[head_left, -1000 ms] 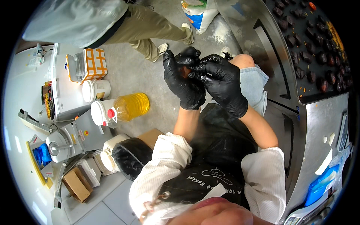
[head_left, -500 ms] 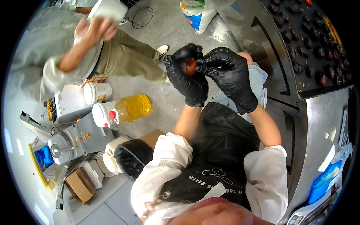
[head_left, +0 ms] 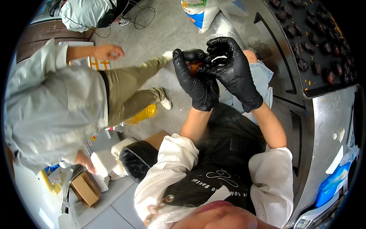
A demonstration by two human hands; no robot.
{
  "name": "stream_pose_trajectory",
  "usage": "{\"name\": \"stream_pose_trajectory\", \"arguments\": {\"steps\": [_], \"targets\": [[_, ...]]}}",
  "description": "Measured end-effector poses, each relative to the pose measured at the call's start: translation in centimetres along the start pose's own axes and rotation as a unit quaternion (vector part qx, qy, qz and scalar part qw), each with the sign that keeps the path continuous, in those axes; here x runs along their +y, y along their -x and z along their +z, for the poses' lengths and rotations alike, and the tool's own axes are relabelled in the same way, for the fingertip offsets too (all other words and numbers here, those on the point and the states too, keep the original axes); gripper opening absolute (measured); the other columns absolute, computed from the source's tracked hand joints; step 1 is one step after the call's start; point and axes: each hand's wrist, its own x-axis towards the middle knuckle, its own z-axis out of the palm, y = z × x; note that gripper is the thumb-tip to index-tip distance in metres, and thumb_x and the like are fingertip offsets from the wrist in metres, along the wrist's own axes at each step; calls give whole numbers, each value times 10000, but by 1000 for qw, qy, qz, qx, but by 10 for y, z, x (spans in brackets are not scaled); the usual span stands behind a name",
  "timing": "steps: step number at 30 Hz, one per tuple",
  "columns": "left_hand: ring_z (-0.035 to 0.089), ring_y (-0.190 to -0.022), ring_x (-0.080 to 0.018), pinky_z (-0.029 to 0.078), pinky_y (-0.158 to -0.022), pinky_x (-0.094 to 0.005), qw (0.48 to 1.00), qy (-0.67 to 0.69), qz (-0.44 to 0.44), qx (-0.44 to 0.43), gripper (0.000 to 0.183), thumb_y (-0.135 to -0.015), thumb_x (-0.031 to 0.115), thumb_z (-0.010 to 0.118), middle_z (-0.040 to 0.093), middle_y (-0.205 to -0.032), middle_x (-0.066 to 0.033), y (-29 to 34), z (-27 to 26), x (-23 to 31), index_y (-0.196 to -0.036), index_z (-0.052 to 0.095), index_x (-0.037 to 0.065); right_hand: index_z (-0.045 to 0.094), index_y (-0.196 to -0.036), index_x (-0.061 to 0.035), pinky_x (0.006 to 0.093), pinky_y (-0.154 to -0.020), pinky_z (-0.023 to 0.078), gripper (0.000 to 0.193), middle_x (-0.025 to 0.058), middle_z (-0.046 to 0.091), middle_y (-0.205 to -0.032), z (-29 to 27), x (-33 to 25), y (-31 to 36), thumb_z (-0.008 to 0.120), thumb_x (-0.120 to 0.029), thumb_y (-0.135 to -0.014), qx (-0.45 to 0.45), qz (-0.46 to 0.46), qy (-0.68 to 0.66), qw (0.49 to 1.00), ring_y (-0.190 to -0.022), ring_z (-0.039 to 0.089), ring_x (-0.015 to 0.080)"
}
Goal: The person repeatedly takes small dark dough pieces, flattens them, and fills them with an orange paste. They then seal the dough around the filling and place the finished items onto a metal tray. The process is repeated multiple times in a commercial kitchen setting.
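Both hands wear black gloves and are raised together above the person's lap, over the grey floor (head_left: 164,34). The left hand (head_left: 196,82) is curled closed around a small, dark reddish-brown fruit (head_left: 193,65), gripping it between thumb and fingers near the top of the fist. The right hand (head_left: 230,66) is also closed, its fingertips pinched against the upper right side of the same fruit; something small and white shows between its fingers, too small to identify. Only a part of the fruit is exposed, so its long axis and the way it points cannot be told.

To the right stands a stainless-steel tabletop (head_left: 324,110) carrying a black tray (head_left: 301,34) set with rows of similar dark fruits (head_left: 327,46). The person wears a black apron (head_left: 225,152) over white sleeves.

On the left, a co-worker in a pale grey jacket (head_left: 53,110) and olive trousers bends over, one bare hand (head_left: 108,51) extended. A cardboard box (head_left: 85,189) and a black bag (head_left: 139,160) lie on the floor below.
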Motion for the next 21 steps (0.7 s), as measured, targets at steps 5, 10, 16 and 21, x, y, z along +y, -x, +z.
{"name": "stream_pose_trajectory", "arguments": {"steps": [5,10,16,21], "targets": [[595,-995,-305,535,-834,-376,991,50,-105,-68,297,-966,212,464,572,-1112,-226,-2,-5,12,-1208,497,44,507,-1160,-23,273,-810,534,544,45,594,-1023,-10,-1,-2,804,-35,-705,-39,-4,-36,999,-912,597,119],[609,-959,-318,519,-831,-411,990,-96,-58,-81,413,-988,339,415,591,-1116,-191,-5,-17,16,-1267,471,40,519,-1181,-31,264,-822,531,542,46,605,-1059,-11,-14,4,801,-50,-718,-77,39,-30,996,-954,587,109],[589,-832,-229,498,-766,-360,993,-57,-3,-100,344,-985,285,399,610,-851,-139,-4,-8,5,-860,566,11,524,-1199,-42,257,-840,517,529,60,614,-1089,-9,-19,9,784,-57,-738,-63,-9,37,997,-998,594,123],[530,-732,-189,472,-681,-304,997,-27,-76,-19,355,-988,287,449,531,-724,-59,2,14,13,-717,478,60,518,-1214,-53,267,-838,521,541,74,619,-1116,-7,-13,8,782,-70,-742,-52,10,9,999,-1028,603,142]]}}
